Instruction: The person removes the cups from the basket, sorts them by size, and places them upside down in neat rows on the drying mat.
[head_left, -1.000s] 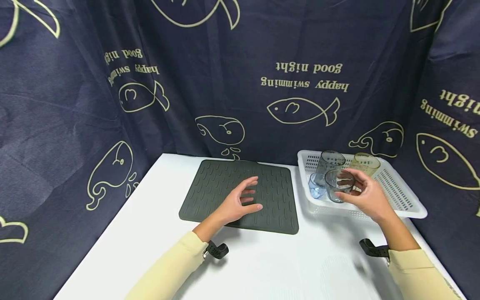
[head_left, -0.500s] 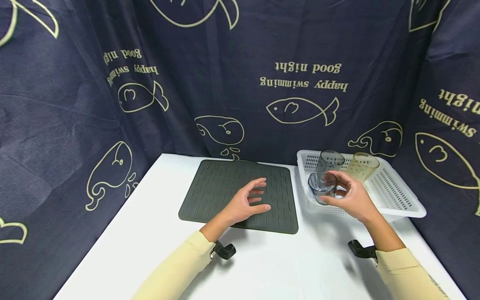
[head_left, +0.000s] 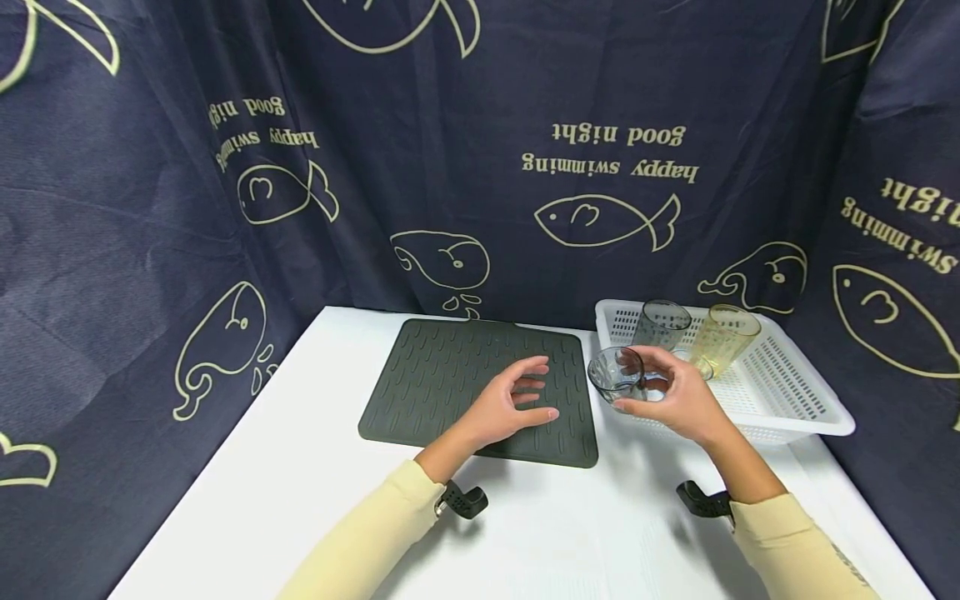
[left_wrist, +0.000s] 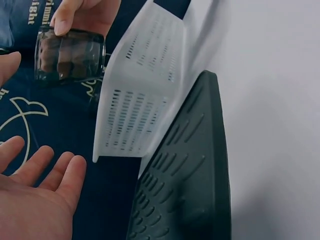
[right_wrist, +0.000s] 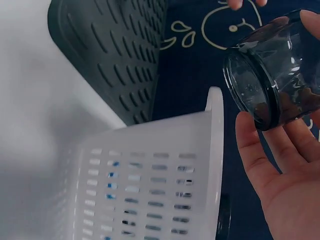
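My right hand (head_left: 672, 402) grips a short, smoky grey drinking glass (head_left: 609, 377) by its side, thumb at the near side and fingers behind. In the right wrist view the glass (right_wrist: 287, 70) lies tilted, its thick base ring towards the basket side. The glass is above the left rim of a white perforated basket (head_left: 813, 417). My left hand (head_left: 501, 410) hovers over the dark grey ridged drying mat (head_left: 442, 375), thumb and fingers apart, holding nothing. In the left wrist view its fingers (left_wrist: 70, 182) are spread below the held glass (left_wrist: 70, 55).
Inside the basket stand a taller grey glass (head_left: 660, 323) and a yellow-tinted glass (head_left: 723, 340). A low clear rim (head_left: 697, 363) shows beside my right hand. The white table (head_left: 540, 533) extends in front; a dark fish-print curtain (head_left: 450, 167) hangs behind.
My right hand has carried the grey glass leftwards from over the basket's inside to its left rim. My left hand has shifted right over the mat.
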